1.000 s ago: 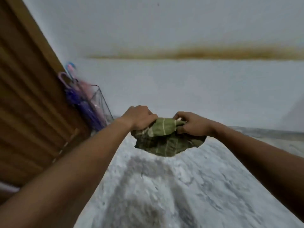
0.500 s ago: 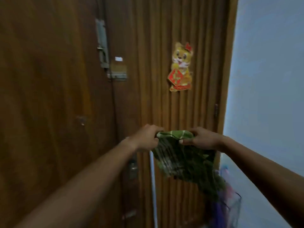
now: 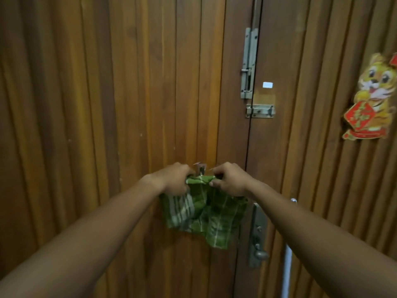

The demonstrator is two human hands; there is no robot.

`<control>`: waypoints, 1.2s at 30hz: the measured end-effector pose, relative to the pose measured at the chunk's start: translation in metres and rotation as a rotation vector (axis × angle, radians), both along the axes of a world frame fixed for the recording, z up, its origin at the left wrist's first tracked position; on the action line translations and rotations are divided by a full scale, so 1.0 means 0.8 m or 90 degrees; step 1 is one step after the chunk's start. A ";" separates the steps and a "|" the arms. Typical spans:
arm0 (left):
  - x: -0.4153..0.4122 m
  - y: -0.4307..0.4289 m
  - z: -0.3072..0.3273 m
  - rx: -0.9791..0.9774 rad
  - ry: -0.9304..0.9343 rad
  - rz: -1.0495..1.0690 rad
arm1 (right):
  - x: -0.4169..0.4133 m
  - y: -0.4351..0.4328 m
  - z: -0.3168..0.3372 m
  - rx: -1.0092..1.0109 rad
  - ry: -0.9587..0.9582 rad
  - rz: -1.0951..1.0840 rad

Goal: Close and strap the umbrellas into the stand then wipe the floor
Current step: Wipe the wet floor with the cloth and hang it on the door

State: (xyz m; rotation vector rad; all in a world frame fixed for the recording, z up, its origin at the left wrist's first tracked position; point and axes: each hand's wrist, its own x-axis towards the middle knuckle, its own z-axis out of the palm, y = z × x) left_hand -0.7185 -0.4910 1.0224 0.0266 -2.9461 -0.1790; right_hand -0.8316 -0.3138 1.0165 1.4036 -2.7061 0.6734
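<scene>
A green checked cloth (image 3: 204,214) hangs against the wooden door (image 3: 107,104). My left hand (image 3: 174,179) grips its top left edge and my right hand (image 3: 229,179) grips its top right edge, both closed on the fabric. The stretch of cloth between my hands sits right at a small metal hook (image 3: 200,168) on the door; whether it rests on the hook I cannot tell. The umbrellas, the stand and the floor are out of view.
A metal slide bolt (image 3: 248,63) and a latch (image 3: 260,110) sit at the seam of the double door. Below right are a door handle plate (image 3: 257,233) and a white pole (image 3: 286,269). A tiger sticker (image 3: 371,97) is at the right.
The view swung from the floor and the umbrella stand up and left to the door. Both hands kept hold of the cloth and brought it up to the hook.
</scene>
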 end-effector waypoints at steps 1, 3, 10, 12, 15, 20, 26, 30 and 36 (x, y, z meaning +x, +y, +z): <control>-0.005 -0.008 -0.011 -0.003 -0.051 0.009 | -0.004 -0.009 -0.012 0.011 0.019 0.003; -0.011 -0.022 -0.028 0.004 -0.039 0.012 | -0.014 -0.018 -0.031 -0.007 0.056 -0.002; -0.032 -0.036 -0.021 -0.329 0.313 0.042 | -0.053 -0.040 -0.026 -0.233 0.190 -0.036; -0.041 -0.035 -0.023 -0.418 0.319 0.026 | -0.059 -0.050 -0.029 -0.219 0.300 -0.058; -0.054 -0.036 -0.045 -0.456 0.330 0.019 | -0.073 -0.059 -0.057 -0.222 0.397 -0.066; -0.060 -0.031 -0.121 -0.164 0.374 0.064 | -0.084 -0.060 -0.124 -0.332 0.254 -0.041; -0.053 -0.003 -0.211 0.227 0.418 0.075 | -0.055 -0.056 -0.162 -0.524 -0.054 -0.058; -0.042 0.040 -0.249 0.395 0.393 0.108 | -0.045 -0.041 -0.203 -0.536 -0.201 -0.069; -0.030 0.082 -0.306 0.395 0.374 0.217 | -0.034 -0.008 -0.253 -0.491 -0.220 -0.139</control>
